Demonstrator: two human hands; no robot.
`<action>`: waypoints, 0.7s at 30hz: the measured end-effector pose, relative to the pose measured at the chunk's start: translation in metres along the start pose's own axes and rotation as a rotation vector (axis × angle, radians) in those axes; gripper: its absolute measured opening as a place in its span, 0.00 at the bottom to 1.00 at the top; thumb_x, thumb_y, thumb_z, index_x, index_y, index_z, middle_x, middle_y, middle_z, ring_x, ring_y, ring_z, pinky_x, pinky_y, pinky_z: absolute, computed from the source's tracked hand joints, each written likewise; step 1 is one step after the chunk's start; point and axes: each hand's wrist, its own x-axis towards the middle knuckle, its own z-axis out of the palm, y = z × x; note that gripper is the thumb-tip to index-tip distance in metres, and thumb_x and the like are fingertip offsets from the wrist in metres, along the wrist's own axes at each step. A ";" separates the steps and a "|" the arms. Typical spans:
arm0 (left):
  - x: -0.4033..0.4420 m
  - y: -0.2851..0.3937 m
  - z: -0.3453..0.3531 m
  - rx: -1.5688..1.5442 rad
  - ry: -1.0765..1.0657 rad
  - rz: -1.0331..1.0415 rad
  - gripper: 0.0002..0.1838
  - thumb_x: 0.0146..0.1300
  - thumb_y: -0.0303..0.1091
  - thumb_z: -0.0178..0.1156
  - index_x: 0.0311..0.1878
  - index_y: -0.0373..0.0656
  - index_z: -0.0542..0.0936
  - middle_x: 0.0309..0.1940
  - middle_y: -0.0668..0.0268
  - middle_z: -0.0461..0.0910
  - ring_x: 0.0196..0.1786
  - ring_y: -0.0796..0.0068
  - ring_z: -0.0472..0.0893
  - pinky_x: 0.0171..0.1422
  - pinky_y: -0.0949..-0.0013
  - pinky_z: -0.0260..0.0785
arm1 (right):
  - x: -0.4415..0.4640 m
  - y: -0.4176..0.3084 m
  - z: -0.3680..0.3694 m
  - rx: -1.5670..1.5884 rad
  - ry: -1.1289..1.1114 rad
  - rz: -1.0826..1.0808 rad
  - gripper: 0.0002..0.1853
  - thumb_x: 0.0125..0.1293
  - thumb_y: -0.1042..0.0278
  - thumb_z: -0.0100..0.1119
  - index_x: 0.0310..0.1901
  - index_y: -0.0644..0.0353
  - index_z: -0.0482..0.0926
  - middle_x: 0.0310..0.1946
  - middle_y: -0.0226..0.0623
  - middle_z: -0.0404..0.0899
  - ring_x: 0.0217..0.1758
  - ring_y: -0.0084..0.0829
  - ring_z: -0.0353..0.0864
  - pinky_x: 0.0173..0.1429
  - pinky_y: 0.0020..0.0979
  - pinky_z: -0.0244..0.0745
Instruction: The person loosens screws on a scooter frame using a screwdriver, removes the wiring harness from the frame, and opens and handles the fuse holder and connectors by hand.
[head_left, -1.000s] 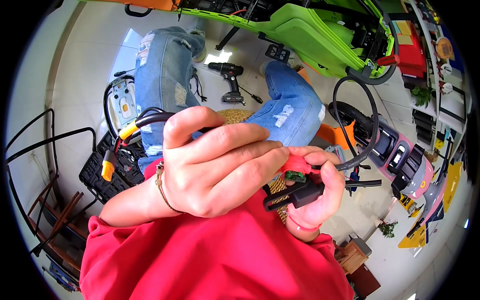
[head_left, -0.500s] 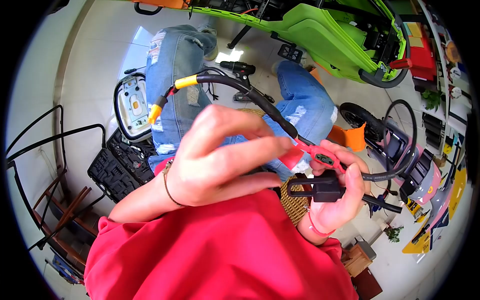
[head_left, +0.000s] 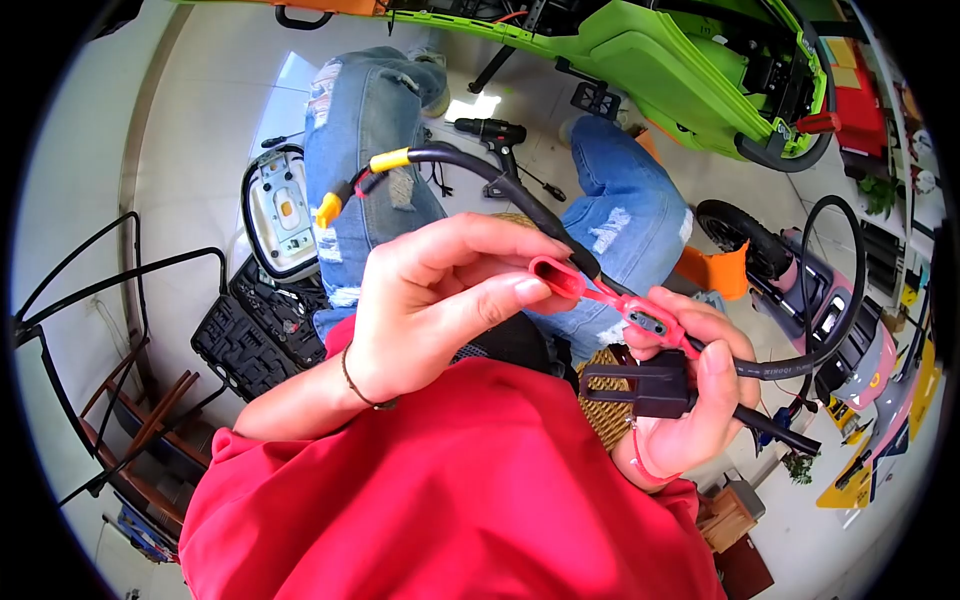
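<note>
My left hand (head_left: 460, 300) pinches a red rubber cap (head_left: 560, 281) between thumb and fingers, its hollow mouth showing. A thin red strap joins the cap to a red fuse holder (head_left: 648, 320), which has a dark face. My right hand (head_left: 705, 390) grips that holder together with a black rectangular connector (head_left: 658, 385) just below it. A thick black cable (head_left: 500, 185) runs behind my left hand, with a yellow band (head_left: 390, 159) and a yellow plug (head_left: 328, 209) at its end. On the right the cable (head_left: 850, 270) curves up in a loop.
A cordless drill (head_left: 492, 133) lies on the floor beyond my knees. An open black tool case (head_left: 245, 340) and a white-and-black panel (head_left: 283, 215) are at the left. A green vehicle body (head_left: 650, 75) spans the top; a pink scooter (head_left: 845, 340) lies at the right.
My left hand has closed on the red cap and tilted its opening into view. The cable's yellow end now hangs to the upper left, raised from its earlier place. The view has shifted slightly.
</note>
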 end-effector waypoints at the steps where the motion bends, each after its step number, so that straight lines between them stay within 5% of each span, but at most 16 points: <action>1: 0.000 0.001 0.000 0.011 -0.003 0.007 0.12 0.65 0.20 0.56 0.51 0.27 0.74 0.43 0.53 0.81 0.48 0.67 0.82 0.56 0.68 0.75 | 0.000 0.000 0.000 0.003 0.002 0.001 0.16 0.66 0.70 0.43 0.41 0.78 0.73 0.40 0.66 0.77 0.26 0.38 0.80 0.34 0.32 0.81; 10: 0.000 0.000 -0.002 0.141 -0.054 0.143 0.14 0.62 0.16 0.56 0.52 0.28 0.73 0.48 0.52 0.76 0.52 0.65 0.80 0.58 0.66 0.74 | 0.000 0.006 -0.001 0.028 -0.030 -0.059 0.13 0.64 0.73 0.44 0.42 0.76 0.73 0.42 0.64 0.77 0.33 0.37 0.81 0.39 0.33 0.80; 12: 0.000 0.001 -0.002 0.213 -0.064 0.196 0.15 0.61 0.16 0.57 0.52 0.29 0.73 0.49 0.53 0.74 0.53 0.65 0.79 0.59 0.65 0.73 | 0.005 0.014 -0.013 -0.174 -0.168 -0.191 0.16 0.65 0.66 0.42 0.41 0.75 0.72 0.43 0.62 0.74 0.45 0.50 0.80 0.43 0.40 0.82; 14: 0.000 0.003 -0.001 0.246 -0.108 0.234 0.17 0.59 0.17 0.60 0.52 0.30 0.72 0.47 0.55 0.73 0.52 0.65 0.77 0.60 0.64 0.72 | 0.005 0.017 -0.016 -0.197 -0.214 -0.248 0.16 0.65 0.67 0.43 0.41 0.74 0.73 0.44 0.63 0.74 0.47 0.49 0.78 0.50 0.43 0.78; 15: -0.003 0.003 0.002 0.249 -0.090 0.177 0.16 0.63 0.32 0.58 0.49 0.32 0.69 0.47 0.55 0.70 0.50 0.67 0.75 0.56 0.64 0.70 | 0.005 0.018 -0.014 -0.212 -0.197 -0.279 0.16 0.64 0.66 0.45 0.41 0.73 0.74 0.43 0.59 0.74 0.44 0.44 0.77 0.51 0.40 0.74; 19: -0.004 0.006 0.005 -0.057 -0.043 -0.140 0.15 0.70 0.41 0.50 0.46 0.35 0.70 0.46 0.58 0.71 0.48 0.70 0.75 0.52 0.63 0.73 | 0.006 0.024 -0.018 -0.239 -0.266 -0.391 0.11 0.63 0.75 0.51 0.44 0.71 0.77 0.45 0.49 0.70 0.33 0.28 0.77 0.39 0.25 0.73; 21: 0.001 0.007 0.012 -0.193 0.003 -0.268 0.14 0.70 0.38 0.51 0.46 0.35 0.70 0.41 0.60 0.72 0.44 0.72 0.76 0.50 0.67 0.73 | 0.007 0.023 -0.019 -0.279 -0.297 -0.441 0.11 0.63 0.76 0.52 0.44 0.71 0.77 0.45 0.50 0.70 0.33 0.29 0.77 0.38 0.25 0.73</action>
